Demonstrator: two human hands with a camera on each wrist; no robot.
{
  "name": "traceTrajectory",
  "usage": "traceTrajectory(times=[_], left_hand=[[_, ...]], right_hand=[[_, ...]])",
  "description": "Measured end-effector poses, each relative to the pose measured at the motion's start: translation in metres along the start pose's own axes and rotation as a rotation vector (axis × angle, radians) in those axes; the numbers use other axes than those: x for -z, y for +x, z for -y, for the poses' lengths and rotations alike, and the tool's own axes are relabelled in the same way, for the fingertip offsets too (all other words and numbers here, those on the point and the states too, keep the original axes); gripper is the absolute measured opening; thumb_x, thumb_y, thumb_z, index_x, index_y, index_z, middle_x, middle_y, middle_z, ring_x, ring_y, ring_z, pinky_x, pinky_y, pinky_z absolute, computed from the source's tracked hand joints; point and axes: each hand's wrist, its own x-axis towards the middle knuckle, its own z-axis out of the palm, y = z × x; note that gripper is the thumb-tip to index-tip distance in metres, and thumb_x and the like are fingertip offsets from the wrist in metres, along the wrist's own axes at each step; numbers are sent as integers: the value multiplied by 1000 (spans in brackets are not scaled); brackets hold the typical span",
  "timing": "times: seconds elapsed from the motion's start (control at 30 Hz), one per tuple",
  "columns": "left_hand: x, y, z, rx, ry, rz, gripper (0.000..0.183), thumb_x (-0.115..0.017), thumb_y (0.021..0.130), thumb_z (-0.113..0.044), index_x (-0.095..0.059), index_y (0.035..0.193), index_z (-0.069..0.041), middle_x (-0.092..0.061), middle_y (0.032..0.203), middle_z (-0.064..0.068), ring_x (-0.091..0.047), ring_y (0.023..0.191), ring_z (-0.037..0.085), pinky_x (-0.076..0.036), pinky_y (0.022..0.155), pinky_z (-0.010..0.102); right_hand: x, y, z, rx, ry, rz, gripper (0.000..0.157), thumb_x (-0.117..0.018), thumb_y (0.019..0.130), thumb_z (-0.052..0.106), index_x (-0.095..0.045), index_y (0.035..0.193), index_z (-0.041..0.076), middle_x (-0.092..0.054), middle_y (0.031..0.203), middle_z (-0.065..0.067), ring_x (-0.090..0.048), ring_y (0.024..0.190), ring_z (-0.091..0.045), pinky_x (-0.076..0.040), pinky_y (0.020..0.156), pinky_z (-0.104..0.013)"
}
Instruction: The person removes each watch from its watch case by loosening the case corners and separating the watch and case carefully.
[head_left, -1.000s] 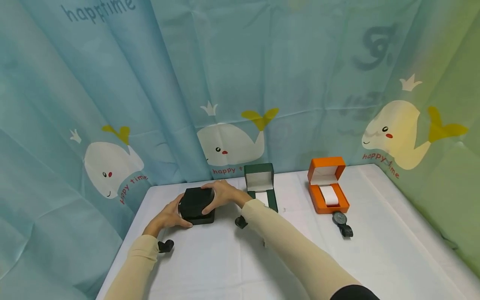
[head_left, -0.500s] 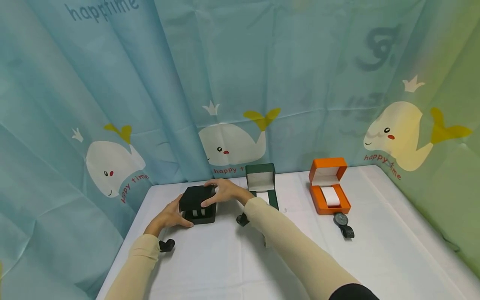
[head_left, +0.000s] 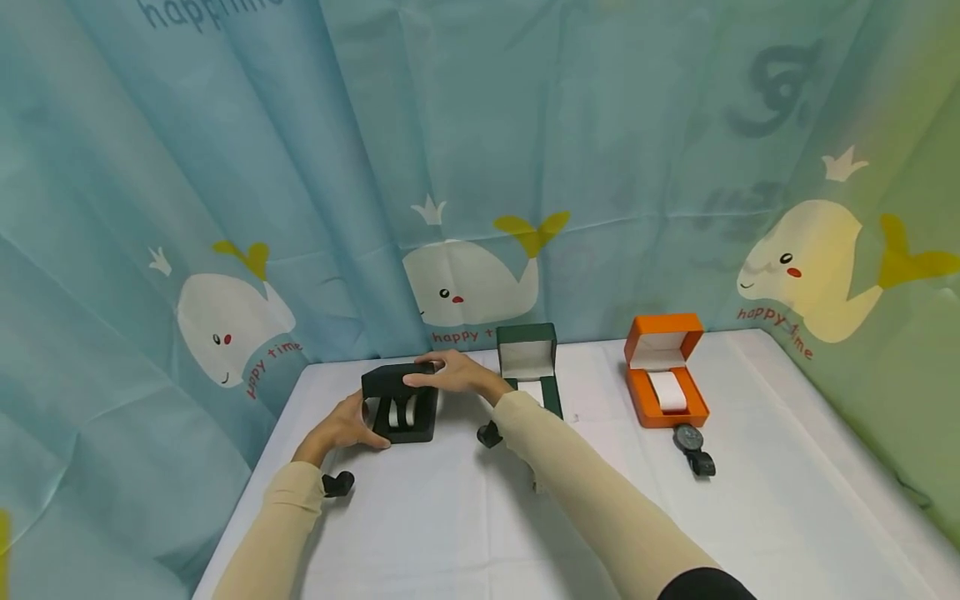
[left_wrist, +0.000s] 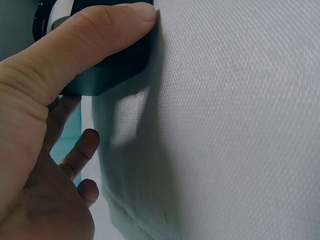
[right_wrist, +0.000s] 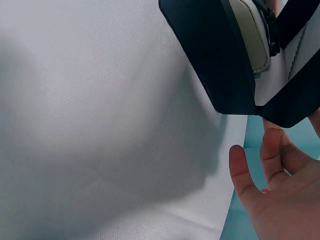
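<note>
A black watch box (head_left: 423,421) stands at the table's back left, its lid (head_left: 386,380) raised partway. Inside, a dark watch (right_wrist: 272,32) is wrapped round a white cushion (right_wrist: 252,35). My left hand (head_left: 347,423) grips the base at its left side, the thumb lying along the front bottom edge in the left wrist view. My right hand (head_left: 453,372) holds the lid by its right side, thumb at the front and fingers behind. In the right wrist view, the hinge side of the box shows lid and base spread apart.
Right of the black box stands an open green watch box (head_left: 527,350), partly behind my right forearm. An open orange watch box (head_left: 651,404) with a white cushion is farther right. A black-strapped watch (head_left: 692,446) lies before it. A patterned curtain (head_left: 465,167) hangs behind the table.
The black box's lid has swung up and back from closed, guided by my right hand, baring the cushion and strap inside. My left hand has stayed at the base.
</note>
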Motion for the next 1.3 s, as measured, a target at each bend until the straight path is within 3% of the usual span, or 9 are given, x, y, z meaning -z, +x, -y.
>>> traceTrajectory(times=[0.2, 0.5, 0.73, 0.9, 1.13, 1.3], left_hand=[[0, 2, 1, 21, 36, -5, 122, -100, 62, -19, -28, 157, 6, -37, 156, 32, -38, 141, 52, -36, 112, 62], [1, 2, -1, 40, 57, -9, 122, -100, 62, -21, -29, 156, 9, -36, 156, 33, -36, 143, 51, -33, 114, 62], [0, 2, 0, -15, 48, -2, 118, -100, 62, -18, -32, 155, 5, -38, 157, 29, -41, 140, 50, -36, 113, 61], [0, 2, 0, -10, 58, -1, 119, -100, 62, -19, -32, 158, -2, -43, 154, 26, -55, 124, 44, -46, 103, 58], [-1, 2, -1, -6, 72, 4, 124, -100, 62, -18, -26, 161, -3, -45, 153, 23, -55, 112, 36, -48, 96, 53], [0, 2, -1, -9, 70, 1, 124, -100, 62, -17, -26, 161, -2, -43, 154, 23, -55, 111, 34, -48, 97, 53]], right_hand=[[0, 3, 0, -6, 1, -5, 74, -65, 84, 74, -60, 144, 31, -54, 147, -11, -54, 128, -29, -46, 105, -54], [0, 5, 1, -18, 43, -10, 75, -64, 85, 74, -61, 143, 28, -54, 146, -13, -54, 129, -32, -45, 106, -56], [0, 3, 3, -36, 49, -19, 85, -54, 86, 81, -55, 149, 23, -47, 155, -12, -48, 139, -35, -41, 110, -57], [1, 5, 4, -95, 135, -30, 101, -47, 83, 89, -43, 157, 20, -43, 159, -10, -53, 134, -33, -45, 107, -54], [3, 12, 8, -157, 223, -21, 107, -41, 82, 93, -40, 160, 20, -53, 145, -13, -56, 120, -32, -51, 97, -51], [4, 14, 12, -225, 319, -5, 115, -41, 81, 93, -36, 159, 9, -54, 133, -17, -54, 122, -34, -49, 100, -54]])
